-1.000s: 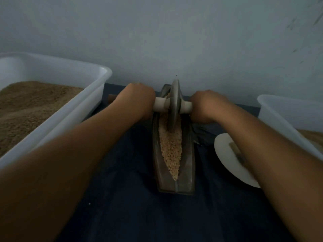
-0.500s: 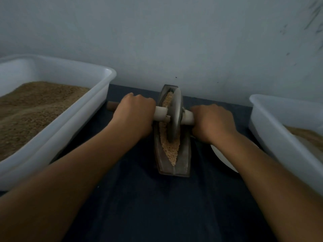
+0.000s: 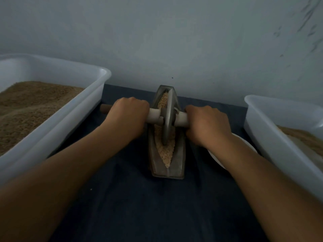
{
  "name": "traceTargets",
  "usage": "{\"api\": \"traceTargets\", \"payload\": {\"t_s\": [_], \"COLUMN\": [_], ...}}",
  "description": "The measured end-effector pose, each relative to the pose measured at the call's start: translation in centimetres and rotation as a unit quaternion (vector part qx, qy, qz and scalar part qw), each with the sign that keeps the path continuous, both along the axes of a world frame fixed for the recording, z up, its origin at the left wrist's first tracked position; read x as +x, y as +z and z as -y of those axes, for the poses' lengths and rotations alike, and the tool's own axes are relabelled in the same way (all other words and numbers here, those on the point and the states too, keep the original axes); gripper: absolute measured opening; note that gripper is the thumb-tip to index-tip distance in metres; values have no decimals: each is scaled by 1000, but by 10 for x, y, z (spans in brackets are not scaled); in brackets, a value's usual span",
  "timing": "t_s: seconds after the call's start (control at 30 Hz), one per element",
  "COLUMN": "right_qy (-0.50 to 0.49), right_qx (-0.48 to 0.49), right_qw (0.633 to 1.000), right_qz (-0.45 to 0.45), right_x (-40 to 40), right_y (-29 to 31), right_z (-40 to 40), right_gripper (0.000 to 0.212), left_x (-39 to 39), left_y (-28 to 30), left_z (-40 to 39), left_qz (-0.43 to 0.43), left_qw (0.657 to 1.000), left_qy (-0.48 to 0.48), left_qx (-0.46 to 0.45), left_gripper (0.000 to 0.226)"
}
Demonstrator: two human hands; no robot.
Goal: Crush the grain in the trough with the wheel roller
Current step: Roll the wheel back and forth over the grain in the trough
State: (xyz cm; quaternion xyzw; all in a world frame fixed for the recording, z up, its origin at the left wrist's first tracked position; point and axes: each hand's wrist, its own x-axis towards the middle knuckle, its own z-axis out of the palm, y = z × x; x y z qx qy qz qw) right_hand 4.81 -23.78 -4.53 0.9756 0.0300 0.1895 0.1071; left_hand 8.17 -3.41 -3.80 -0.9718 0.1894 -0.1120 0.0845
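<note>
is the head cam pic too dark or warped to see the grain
Head view: dim and flat, no glare; the pale crushed grain in the grey metal trough still reads clearly; wide-angle bends the white plastic tub rims and enlarges the forearms; slightly soft overall.

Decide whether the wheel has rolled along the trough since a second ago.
Yes. The wheel has rolled from the far end toward the near end of the trough.
</note>
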Motion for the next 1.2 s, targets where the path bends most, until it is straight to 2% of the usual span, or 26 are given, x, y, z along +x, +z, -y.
{"api": "traceTargets", "payload": {"t_s": [0.1,0.23,0.43,0.57,0.7,0.8,0.97,1.2], "right_qy": [-15,-29,-45,-42,-37,-16,15,12], "right_qx": [33,27,31,27,34,41,-9,-1], "right_qw": [997,992,978,985,989,993,1000,1000], "right_qz": [-70,-119,-200,-164,-136,-113,7,18], "right_x": [27,58,87,73,44,19,-18,-33], "right_y": [6,10,24,20,11,6,0,-7], "right_z": [4,9,6,7,7,6,2,3], "right_gripper": [32,32,23,17,32,32,27,28], "left_x": [21,51,67,58,39,18,-13,-26], "left_y": [2,7,6,6,9,7,4,-3], "left_z": [6,13,12,11,9,6,-6,-8], "left_qz": [-4,2,-7,0,-27,-15,3,67], "left_qw": [1000,999,1000,999,999,999,1000,997], "left_qy": [1,-3,7,-1,-7,-10,-16,-40], "left_qx": [12,34,24,42,25,28,23,3], "left_gripper": [25,24,27,23,28,33,39,40]}}
